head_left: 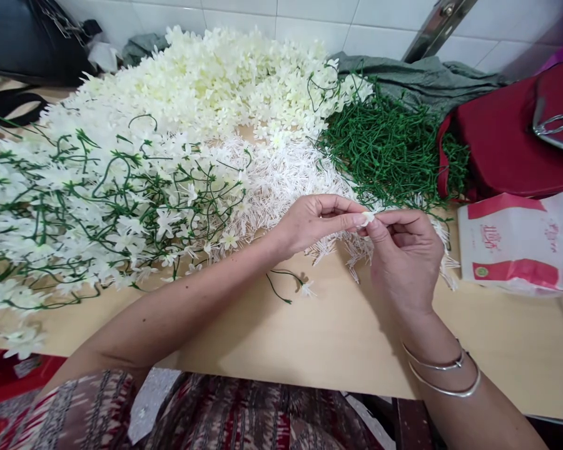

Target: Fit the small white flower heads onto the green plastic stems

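Note:
Both hands meet over the front of the table, fingertips pinched on one small white artificial flower [368, 218]. My left hand [312, 222] grips it from the left with thumb and fingers; my right hand [403, 250] pinches it from the right. Most of the flower is hidden by the fingers. Under and behind the hands spreads a heap of thin white stamens [286, 181]. A green stem with a white tip [291, 275] lies on the wood just below my left wrist. Behind my right hand is a tangled pile of green plastic stems [389, 147].
White petal blossoms [229, 81] are heaped at the back, and white flowers on green stems [98, 200] cover the left. At the right stand a red bag [511, 131] and a red-and-white packet [511, 244]. A black bag [32, 40] sits back left; grey-green cloth [426, 78] lies by the wall.

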Available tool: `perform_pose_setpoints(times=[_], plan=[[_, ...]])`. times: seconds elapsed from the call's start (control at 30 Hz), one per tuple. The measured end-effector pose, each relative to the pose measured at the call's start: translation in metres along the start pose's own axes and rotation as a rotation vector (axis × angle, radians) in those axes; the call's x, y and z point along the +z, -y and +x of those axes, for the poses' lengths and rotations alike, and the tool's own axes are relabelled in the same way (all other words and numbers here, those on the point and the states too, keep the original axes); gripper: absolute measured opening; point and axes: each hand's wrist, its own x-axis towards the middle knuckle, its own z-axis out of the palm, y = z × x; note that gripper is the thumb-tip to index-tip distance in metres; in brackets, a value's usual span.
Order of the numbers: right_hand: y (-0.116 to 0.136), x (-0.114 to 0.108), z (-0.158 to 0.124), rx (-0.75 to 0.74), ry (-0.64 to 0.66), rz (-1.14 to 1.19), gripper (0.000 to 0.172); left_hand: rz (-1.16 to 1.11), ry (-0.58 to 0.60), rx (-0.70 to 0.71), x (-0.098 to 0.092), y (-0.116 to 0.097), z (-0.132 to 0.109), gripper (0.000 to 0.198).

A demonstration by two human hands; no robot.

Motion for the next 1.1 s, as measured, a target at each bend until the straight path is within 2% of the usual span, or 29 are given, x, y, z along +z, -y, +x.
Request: perform_pose_setpoints(times=[0.17,0.37,0.53,0.67,1.0,1.1], plan=[[-0.006,-0.002,0.001,0.012,0.033,0.005,0.016,-0.072,0.000,0.012,0.000,0.003,0.001,0.017],[-0.008,-0.006,0.002,-0.049,0.062,-0.065,0.014,-0.006,-0.002,0.065,-0.003,0.004,0.001,0.021],[-0.007,-0.011,0.009,-0.045,0.198,-0.033,0.033,-0.049,0.064,-0.013,-0.010,-0.005,0.002,0.014],[-0.008,-0.012,0.013,-0.035,0.272,0.060,0.014,-0.098,0.131,-0.085,-0.014,-0.009,0.003,0.014],[-0.017,-0.008,0.015,-0.051,0.196,0.211,0.008,-0.129,0.080,-0.118,-0.006,-0.007,0.001,0.036],[-0.019,-0.006,0.014,0.022,0.189,0.262,0.011,-0.100,0.043,-0.091,-0.004,-0.007,0.000,0.037]])
